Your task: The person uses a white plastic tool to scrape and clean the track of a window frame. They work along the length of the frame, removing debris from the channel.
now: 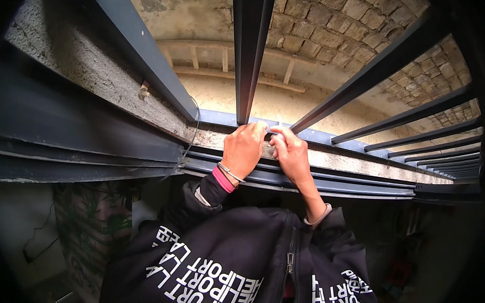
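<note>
My left hand (pixel 245 145), with a metal bangle at its wrist, is at the foot of a dark metal window bar (pixel 249 61), over the inner sill. Its fingertips are turned away, so I cannot tell whether they grip anything. Just to its right is my right hand (pixel 292 152), fingers bent, near the foot of the neighbouring bar (pixel 366 71). A small whitish, translucent piece (pixel 280 120) sticks up at its fingertips; what it is I cannot tell. Both hands are above the blue-grey bottom rail (pixel 321 138) and the sliding window track (pixel 347 186).
More bars (pixel 409 115) run off to the right. A thin wire (pixel 195 128) hangs over the frame at the left, near a small fitting (pixel 144 92) on the rough wall (pixel 95 61). Beyond the bars, a wooden ladder (pixel 234 75) lies by a stone wall (pixel 327 24).
</note>
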Demonstrator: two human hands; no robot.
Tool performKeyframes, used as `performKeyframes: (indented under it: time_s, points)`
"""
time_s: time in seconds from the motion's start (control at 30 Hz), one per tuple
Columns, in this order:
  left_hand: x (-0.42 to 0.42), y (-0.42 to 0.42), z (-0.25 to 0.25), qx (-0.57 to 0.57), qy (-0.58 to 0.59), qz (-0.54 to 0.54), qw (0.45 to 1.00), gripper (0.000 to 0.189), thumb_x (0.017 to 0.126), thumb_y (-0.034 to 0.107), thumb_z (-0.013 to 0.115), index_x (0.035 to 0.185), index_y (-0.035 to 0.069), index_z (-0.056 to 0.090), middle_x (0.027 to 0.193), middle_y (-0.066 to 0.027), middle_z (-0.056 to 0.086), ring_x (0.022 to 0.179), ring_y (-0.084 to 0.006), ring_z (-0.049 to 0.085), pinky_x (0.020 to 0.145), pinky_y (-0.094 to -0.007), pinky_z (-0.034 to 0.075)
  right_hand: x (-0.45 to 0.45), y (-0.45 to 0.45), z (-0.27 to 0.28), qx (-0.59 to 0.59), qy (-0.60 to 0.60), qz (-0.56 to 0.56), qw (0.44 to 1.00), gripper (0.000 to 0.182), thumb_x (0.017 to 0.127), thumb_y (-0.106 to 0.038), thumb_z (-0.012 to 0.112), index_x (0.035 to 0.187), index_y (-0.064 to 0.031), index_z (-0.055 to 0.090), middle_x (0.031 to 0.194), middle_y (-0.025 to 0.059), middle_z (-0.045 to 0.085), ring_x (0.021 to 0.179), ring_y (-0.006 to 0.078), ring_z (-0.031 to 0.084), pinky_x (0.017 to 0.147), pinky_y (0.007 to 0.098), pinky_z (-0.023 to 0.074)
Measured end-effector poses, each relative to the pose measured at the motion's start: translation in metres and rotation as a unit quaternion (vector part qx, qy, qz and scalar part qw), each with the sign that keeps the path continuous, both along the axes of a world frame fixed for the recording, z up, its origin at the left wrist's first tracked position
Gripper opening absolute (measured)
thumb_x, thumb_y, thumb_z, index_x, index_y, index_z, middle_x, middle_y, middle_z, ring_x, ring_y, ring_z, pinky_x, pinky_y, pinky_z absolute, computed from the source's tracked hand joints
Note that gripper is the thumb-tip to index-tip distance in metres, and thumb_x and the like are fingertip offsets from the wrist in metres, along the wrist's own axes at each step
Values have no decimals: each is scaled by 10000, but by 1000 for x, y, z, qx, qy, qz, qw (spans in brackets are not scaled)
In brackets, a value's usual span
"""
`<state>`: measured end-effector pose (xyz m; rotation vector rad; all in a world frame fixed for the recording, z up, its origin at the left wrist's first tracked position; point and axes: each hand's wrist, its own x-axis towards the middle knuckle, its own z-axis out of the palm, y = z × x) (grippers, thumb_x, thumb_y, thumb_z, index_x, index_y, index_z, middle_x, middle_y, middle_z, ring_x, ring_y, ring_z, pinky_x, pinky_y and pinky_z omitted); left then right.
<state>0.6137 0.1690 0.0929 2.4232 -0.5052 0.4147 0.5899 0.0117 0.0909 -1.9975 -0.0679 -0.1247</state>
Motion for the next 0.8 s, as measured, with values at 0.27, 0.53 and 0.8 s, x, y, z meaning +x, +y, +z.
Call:
performKeyframes:
  time_s: [0.27,0.53,0.8]
  points:
    - [-38,36,17,-42,-10,18,999,109,862,145,758,880,80,673,815,-90,655,799,-305,653,693,-412,506,-50,-25,58,262,117,1,958,190,1091,-145,494,1196,-15,584,778,95,665,507,72,533,455,199,424]
    - [-73,45,12,41,-12,-26,999,240,812,183,799,1032,103,741,830,-32,565,815,-247,545,764,-391,414,-78,-34,28,309,208,-15,928,209,1096,-173,471,1137,15,554,785,123,670,521,90,566,441,208,447]
    - [-71,37,7,50,11,-1,999,249,810,218,799,1012,88,735,834,-48,544,828,-250,531,783,-414,387,-76,-13,11,304,198,-45,931,221,1092,-189,499,1141,22,540,817,166,696,539,121,619,440,221,469]
